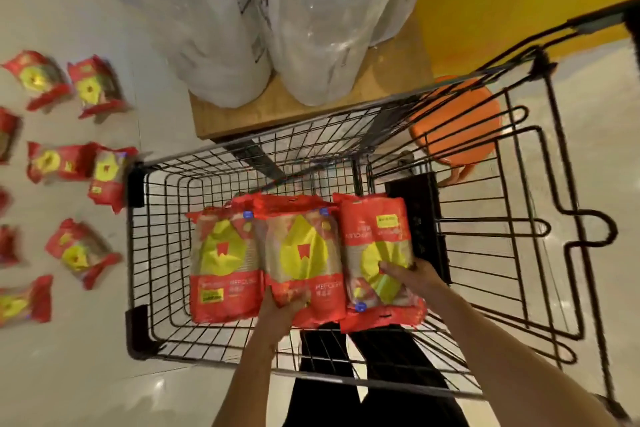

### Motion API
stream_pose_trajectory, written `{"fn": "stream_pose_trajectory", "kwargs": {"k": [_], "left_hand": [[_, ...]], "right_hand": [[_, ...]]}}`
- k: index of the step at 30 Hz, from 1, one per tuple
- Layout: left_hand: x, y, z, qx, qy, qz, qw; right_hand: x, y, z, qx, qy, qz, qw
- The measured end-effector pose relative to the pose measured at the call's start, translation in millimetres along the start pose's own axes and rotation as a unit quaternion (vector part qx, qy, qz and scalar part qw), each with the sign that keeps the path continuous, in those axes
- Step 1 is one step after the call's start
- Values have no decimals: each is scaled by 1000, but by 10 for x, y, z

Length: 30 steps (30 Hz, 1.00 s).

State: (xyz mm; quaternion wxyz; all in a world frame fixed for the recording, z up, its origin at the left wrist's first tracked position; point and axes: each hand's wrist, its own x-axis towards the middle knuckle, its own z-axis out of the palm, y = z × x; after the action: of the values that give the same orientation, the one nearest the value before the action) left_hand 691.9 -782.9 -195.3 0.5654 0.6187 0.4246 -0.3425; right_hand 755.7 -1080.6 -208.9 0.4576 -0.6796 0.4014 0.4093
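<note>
Loading step: left hand (284,305) gripped the middle red pack (304,253) by its lower edge, right hand (412,274) curled fingers over the right pack (377,239), both over the cart basket (133,253); next, probably lower and release

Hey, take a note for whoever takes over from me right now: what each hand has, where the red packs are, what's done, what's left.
Left hand: grips the lower edge of the middle pack, right beside the left pack.
Right hand: grips the right pack near its lower end.
The three red packs are side by side inside the black wire cart; whether they rest on its bottom cannot be told.
Done: three packs are in the cart.
Left: probably release them, then gather the packs on the floor to the cart's left.
</note>
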Motion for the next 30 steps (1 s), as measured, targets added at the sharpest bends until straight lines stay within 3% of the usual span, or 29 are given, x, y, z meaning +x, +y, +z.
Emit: {"fn": "stream_pose_trajectory", "kwargs": {"k": [4, 8, 11, 14, 17, 20, 25, 30], "left_hand": [[164, 14, -18, 38, -39, -26, 998], [140, 231, -45, 206, -86, -48, 974], [62, 409, -55, 330, -61, -55, 940], [-96, 591, 4, 416, -5, -3, 909], [-387, 873, 91, 495, 60, 104, 861], [-639, 1129, 120, 513, 108, 218, 823], [-1164, 1530, 6, 488, 182, 307, 796], [-1749, 1562, -494, 448, 279, 323, 785]], "right_hand": [[87, -9, -24, -74, -11, -17, 997], [25, 11, 194, -203, 63, -25, 977], [-209, -103, 266, -245, 116, 6, 963], [-528, -333, 274, -287, 162, -4, 944], [-812, -608, 250, -454, 174, -131, 864], [-1187, -1001, 350, -526, 155, -267, 792], [-1736, -1574, 638, -526, 163, -430, 715], [-2284, -1980, 1046, -504, 167, -548, 646]]}}
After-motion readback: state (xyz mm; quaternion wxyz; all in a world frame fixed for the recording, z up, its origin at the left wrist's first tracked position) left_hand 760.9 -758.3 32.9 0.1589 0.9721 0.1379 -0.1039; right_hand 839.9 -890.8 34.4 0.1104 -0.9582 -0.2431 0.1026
